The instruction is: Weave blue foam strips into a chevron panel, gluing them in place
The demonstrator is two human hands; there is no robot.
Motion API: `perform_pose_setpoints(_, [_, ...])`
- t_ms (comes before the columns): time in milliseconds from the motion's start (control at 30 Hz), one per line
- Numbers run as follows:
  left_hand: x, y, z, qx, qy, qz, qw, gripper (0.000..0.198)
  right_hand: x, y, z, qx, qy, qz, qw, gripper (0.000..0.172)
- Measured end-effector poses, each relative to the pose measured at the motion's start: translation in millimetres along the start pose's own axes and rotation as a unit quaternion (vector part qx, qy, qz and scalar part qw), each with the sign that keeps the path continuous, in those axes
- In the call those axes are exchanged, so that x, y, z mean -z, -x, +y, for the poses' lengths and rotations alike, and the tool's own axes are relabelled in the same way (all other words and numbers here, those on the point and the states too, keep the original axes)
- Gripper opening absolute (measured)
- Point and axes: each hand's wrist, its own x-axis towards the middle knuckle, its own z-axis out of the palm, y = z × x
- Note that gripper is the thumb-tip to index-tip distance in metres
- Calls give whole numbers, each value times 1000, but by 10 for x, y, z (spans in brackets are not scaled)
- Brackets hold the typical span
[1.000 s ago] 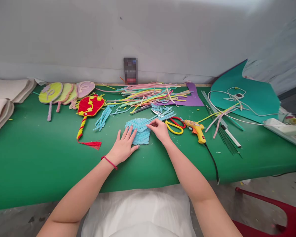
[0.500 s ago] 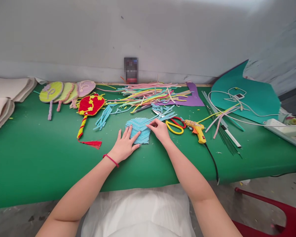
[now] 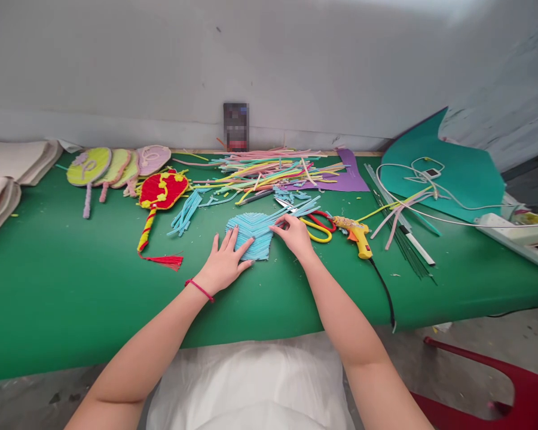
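A light blue piece made of strips laid in a chevron pattern (image 3: 254,232) lies on the green table (image 3: 72,286). My left hand (image 3: 224,263) rests flat on its left part, fingers spread and open. My right hand (image 3: 295,234) sits at its right edge, fingertips pinched on a blue strip there. Loose blue strips (image 3: 186,213) lie just behind the piece.
Scissors with red and yellow handles (image 3: 317,226) and a yellow glue gun (image 3: 355,235) with a black cord lie right of my hand. A red and yellow fan with tassel (image 3: 160,194), pastel fans (image 3: 112,167), a heap of coloured strips (image 3: 269,170) and a teal sheet (image 3: 448,170) lie behind.
My right hand's fingers have shifted slightly along the right edge of the blue piece. My left hand stays flat on it. The view has drifted a little.
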Motion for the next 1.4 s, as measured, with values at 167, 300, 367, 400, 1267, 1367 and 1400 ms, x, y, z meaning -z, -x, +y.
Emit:
perform_pose_setpoints(167, [13, -3, 2, -1, 2, -5, 1000, 57, -18, -7, 6, -7, 24, -4, 1000, 20])
perform_pose_setpoints(300, [42, -6, 13, -2, 1, -15, 1000, 57, -22, -9, 12, -8, 29, -9, 1000, 20])
perform_pose_setpoints(367, [49, -7, 11, -1, 3, -17, 1000, 57, -11, -7, 12, -7, 23, -8, 1000, 21])
perform_pose_setpoints(400, [48, -8, 9, -1, 5, -16, 1000, 57, -2, -6, 11, -7, 17, -8, 1000, 21])
perform_pose_setpoints(1267, [145, -14, 6, 5, 10, -41, 999, 60, 78, 14, -41, -46, 0, -31, 998, 14])
perform_pose_setpoints(1367, [147, -21, 4, 18, 10, -33, 999, 66, 80, 17, -47, -48, 0, -32, 998, 14])
perform_pose_setpoints(1400, [143, -23, 8, 22, 5, -31, 999, 66, 81, 18, -47, -48, 1, -32, 998, 15])
